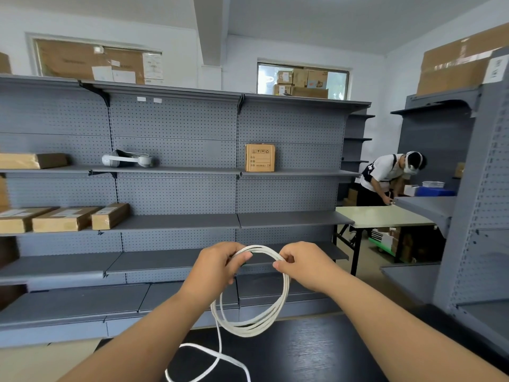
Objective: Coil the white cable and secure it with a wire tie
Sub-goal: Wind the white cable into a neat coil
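Note:
The white cable (278, 307) hangs in several round loops in front of me, above a black table (316, 351). My left hand (217, 266) grips the top left of the coil, fingers closed around the strands. My right hand (300, 264) pinches the top right of the coil between thumb and fingers. A loose tail of the cable (217, 357) drops from the coil and curls on the black table below. No wire tie shows in the head view.
Grey pegboard shelving (176, 194) stands right behind the table, holding cardboard boxes (63, 219), one box (259, 157) and a white headset (126, 159). Another shelf unit (479, 205) is at the right. A person (385, 177) bends over a pale table (385, 217) at the back right.

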{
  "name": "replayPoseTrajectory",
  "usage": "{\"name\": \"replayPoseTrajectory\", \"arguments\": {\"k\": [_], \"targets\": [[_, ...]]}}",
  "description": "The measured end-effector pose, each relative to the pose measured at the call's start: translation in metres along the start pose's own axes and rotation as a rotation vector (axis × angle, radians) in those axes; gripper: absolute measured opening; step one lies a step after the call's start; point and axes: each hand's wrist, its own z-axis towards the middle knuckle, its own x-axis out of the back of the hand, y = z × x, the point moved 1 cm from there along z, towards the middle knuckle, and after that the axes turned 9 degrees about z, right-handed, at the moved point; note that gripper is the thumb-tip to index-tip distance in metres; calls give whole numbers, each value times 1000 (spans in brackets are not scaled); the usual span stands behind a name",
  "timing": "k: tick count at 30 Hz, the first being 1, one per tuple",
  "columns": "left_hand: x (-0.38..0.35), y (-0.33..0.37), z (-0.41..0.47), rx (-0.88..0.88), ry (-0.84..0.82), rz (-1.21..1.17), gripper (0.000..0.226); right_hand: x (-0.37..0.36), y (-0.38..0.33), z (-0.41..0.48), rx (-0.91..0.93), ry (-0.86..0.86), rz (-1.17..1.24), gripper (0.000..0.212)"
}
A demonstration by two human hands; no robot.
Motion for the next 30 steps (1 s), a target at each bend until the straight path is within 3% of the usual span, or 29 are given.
{"name": "replayPoseTrajectory", "arguments": {"k": [7, 10, 15, 30], "targets": [[1, 6, 1, -135, -25, 106, 22, -2, -9, -1, 106, -56, -19, 23], [2, 8, 0, -121, -25, 89, 35, -2, -10, 0, 136, -37, -49, 22], [2, 11, 0, -94, -77, 73, 15, -1, -14, -2, 181, -14, -21, 25], [-4, 7, -2, 55, -89, -16, 41, -10, -12, -4, 244, 138, -18, 26]]}}
